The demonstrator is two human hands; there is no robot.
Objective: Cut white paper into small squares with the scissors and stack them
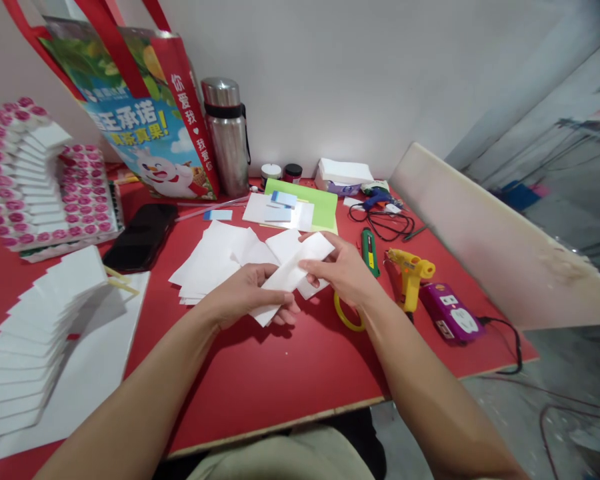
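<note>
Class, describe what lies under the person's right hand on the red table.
A yellow plastic loop shows beneath the right hand, on the red tabletop. The wrist covers its upper part; its full shape is hidden.

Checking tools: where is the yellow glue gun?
Head view: yellow glue gun stands right of the right hand, between a green utility knife and a purple power socket.

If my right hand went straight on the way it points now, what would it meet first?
Your right hand points left and away, fingers pinching the paper piece together with the left hand. Straight on, it would likely reach the loose white sheets first, though it may pass above them; depth is unclear.
</note>
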